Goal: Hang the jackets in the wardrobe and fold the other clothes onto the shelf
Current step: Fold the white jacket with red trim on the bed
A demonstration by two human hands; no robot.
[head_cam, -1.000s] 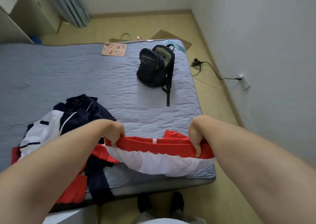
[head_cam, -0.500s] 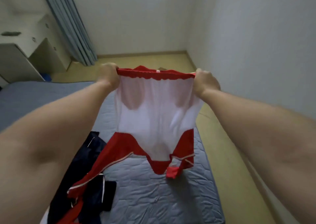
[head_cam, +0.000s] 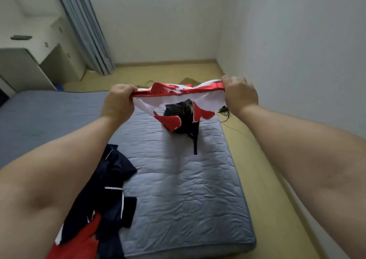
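I hold a pair of red and white shorts (head_cam: pixel 208 98) stretched out in the air over the bed. My left hand (head_cam: pixel 118 104) grips the left end of the red waistband, my right hand (head_cam: pixel 238 95) grips the right end. The garment billows flat, its red leg ends flapping below the band. A heap of navy, white and red clothes (head_cam: pixel 111 195) lies on the bed's near left, partly hidden by my left forearm.
The grey quilted mattress (head_cam: pixel 182 189) fills the middle. A black backpack (head_cam: pixel 182 116) lies on it beyond the shorts. Bare wall stands to the right, with a cable (head_cam: pixel 224 111) on the floor strip. White cabinets (head_cam: pixel 29 60) and a curtain (head_cam: pixel 85 31) are at far left.
Both hands lifted the shorts off the bed's near edge, held them hanging, and have now flung them forward and lower, so they lie nearly flat in the air.
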